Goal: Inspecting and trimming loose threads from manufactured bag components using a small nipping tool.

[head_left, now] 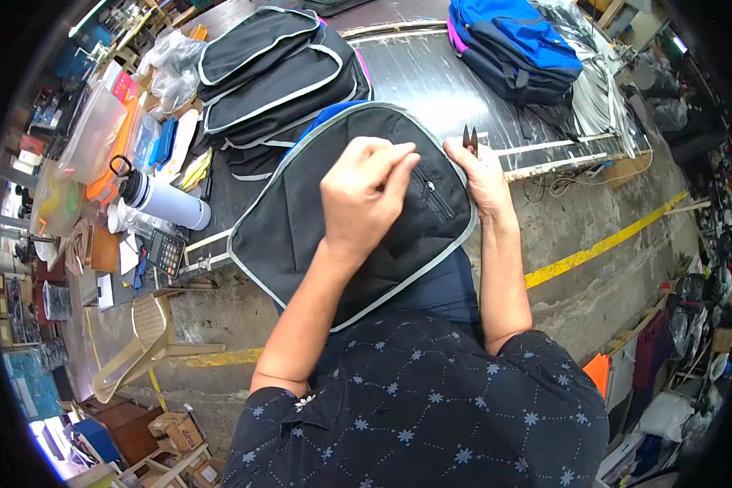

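Observation:
A black backpack (293, 220) with grey edge binding lies tilted between the table's edge and my lap. A short zipper (437, 199) shows on its right side, and a strip of blue fabric shows at its upper left edge. My left hand (368, 183) is above the backpack's middle, its fingers closed in a pinch; whatever they hold, if anything, is too small to make out. At the backpack's right edge, my right hand (481, 179) is closed around small dark thread snips (470, 138), their two points upward.
Black grey-trimmed backpacks (272, 89) are piled at the table's left. A blue and black backpack (516, 53) sits at the back right beside white strips (606, 102). A lavender bottle (167, 199) and a calculator (167, 252) stand left, above a beige plastic chair (150, 329).

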The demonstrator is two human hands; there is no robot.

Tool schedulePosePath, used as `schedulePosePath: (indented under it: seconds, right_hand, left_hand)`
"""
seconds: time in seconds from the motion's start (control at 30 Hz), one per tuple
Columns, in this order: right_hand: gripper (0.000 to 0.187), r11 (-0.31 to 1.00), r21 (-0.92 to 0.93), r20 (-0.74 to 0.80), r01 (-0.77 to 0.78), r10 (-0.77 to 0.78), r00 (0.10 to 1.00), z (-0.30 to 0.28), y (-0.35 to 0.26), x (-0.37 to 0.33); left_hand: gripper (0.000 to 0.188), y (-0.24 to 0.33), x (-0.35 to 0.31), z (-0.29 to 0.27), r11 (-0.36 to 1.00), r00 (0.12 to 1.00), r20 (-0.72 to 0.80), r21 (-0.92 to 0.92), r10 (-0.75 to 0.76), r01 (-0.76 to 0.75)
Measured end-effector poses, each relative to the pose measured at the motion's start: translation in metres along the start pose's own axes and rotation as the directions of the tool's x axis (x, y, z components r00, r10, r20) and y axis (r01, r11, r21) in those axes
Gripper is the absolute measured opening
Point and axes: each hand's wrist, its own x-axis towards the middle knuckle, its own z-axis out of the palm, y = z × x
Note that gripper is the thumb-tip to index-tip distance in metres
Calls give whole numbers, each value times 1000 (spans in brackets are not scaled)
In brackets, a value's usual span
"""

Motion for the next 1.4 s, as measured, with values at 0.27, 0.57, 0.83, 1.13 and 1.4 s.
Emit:
schedulePosePath:
  seconds: [0.27,0.57,0.83,1.13,1.4]
  right_hand:
    - [17,998,55,4,37,-38,999,8,0,-6]
    - [19,993,103,56,-55,49,997,6,8,-3]
    - [24,746,-507,-26,432,-515,857,1,-12,-25]
    - [28,312,-776,227,549,-673,704,-9,-13,-22]
    - [28,213,-783,288,584,-709,644,-12,0,-10]
  left_hand:
    - [11,-10,-1,34,980,998,35,190,53,-59]
    - [4,-4,-13,36,967,970,63,-89,-234,240]
    - [5,-33,-20,52,920,932,72,-150,-355,362]
    - [4,-39,-20,76,931,942,43,-144,-334,337]
    - [5,-42,-18,82,934,945,39,-143,-325,327]
